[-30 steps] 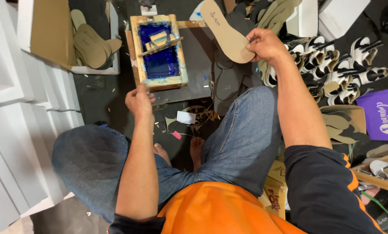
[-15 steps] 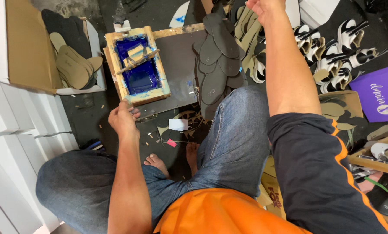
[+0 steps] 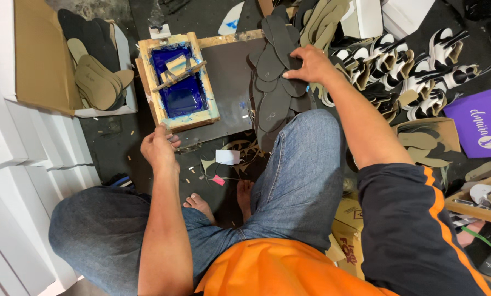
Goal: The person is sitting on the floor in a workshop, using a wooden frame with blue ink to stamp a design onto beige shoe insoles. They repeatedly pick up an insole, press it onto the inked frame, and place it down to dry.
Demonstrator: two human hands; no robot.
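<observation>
Tan insoles point(image 3: 97, 82) are lying stacked in an open cardboard box point(image 3: 37, 60) at upper left; white-strapped sandals point(image 3: 415, 71) are crowding the right; a purple box point(image 3: 478, 129) is sitting beside them.

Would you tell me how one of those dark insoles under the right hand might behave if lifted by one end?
The dark insoles look thin and flat, so one would probably flex and feel light. They lie fanned in a loose overlapping stack under the right hand, so neighbours may slide when one is pulled.
</observation>
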